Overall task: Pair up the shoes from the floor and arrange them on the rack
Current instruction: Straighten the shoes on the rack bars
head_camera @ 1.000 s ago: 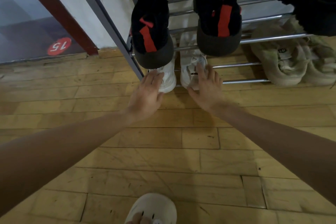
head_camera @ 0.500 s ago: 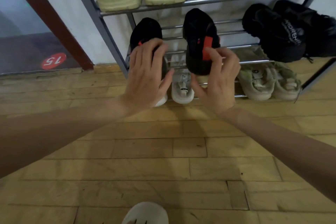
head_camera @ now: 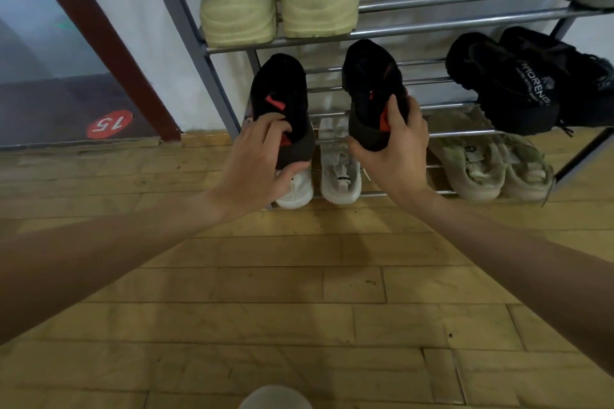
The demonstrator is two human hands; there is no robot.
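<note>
Two black shoes with red tabs stand heels toward me on the middle shelf of the metal rack (head_camera: 432,26). My left hand (head_camera: 255,163) grips the heel of the left black shoe (head_camera: 282,93). My right hand (head_camera: 395,149) grips the heel of the right black shoe (head_camera: 368,76). Below them, a white pair (head_camera: 339,173) sits on the bottom shelf, the left shoe partly hidden by my left hand.
A pale yellow pair (head_camera: 279,0) is on the upper shelf. Another black pair (head_camera: 518,83) is on the middle shelf at right, and a beige pair (head_camera: 491,159) below it. A wall and glass door with a red "15" sticker (head_camera: 109,123) stand left. A white shoe toe (head_camera: 275,397) shows at the bottom edge.
Both hands rose from the white pair on the bottom shelf to the black shoes and closed round their heels. The view tilted up, showing the upper shelf.
</note>
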